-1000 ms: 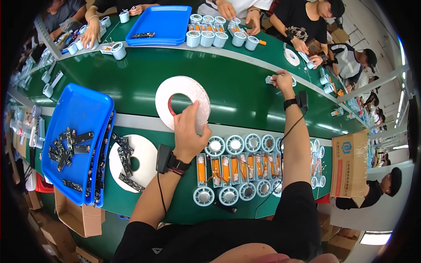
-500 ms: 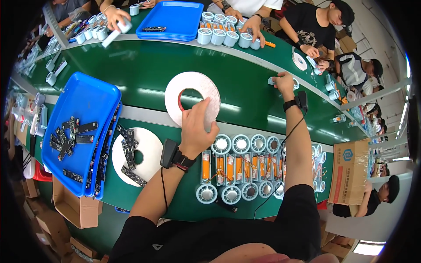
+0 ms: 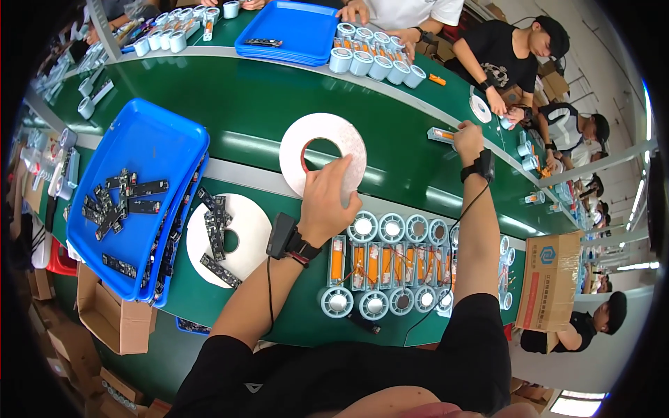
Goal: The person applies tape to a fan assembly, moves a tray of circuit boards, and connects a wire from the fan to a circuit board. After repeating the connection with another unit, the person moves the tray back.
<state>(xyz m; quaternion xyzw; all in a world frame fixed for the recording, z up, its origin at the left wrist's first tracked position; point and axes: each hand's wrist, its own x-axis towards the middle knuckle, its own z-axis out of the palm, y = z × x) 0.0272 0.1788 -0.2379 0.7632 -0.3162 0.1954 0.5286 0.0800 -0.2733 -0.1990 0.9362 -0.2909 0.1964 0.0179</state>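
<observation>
My left hand (image 3: pixel 327 202) is closed on the near right side of a large white tape roll (image 3: pixel 293 148) with a red inner rim. The roll hangs over the table's back edge and the green belt. Farther right, my right hand (image 3: pixel 470 141) grips one end of a light-blue housing (image 3: pixel 440 134) with an orange cell in it, over the belt's far side. The fingers partly hide that housing. Between my forearms stand rows of similar light-blue housings (image 3: pixel 336 302) with round ends, orange cells and thin red wires. A second white roll (image 3: pixel 251 226) lies left of my left wrist, with black circuit boards (image 3: pixel 217 226) on it.
Stacked blue trays (image 3: pixel 182 129) with circuit boards stand at the left. Across the belt (image 3: pixel 244 90) are another blue tray (image 3: pixel 293 21), more housings (image 3: pixel 380 67) and several people at work. A cardboard box (image 3: pixel 550 279) stands at the right, and cables run from my wrists.
More of the housing in my right hand now shows, pointing left. Across the belt, a person's hand has left the piece it held. The whole view has shifted slightly.
</observation>
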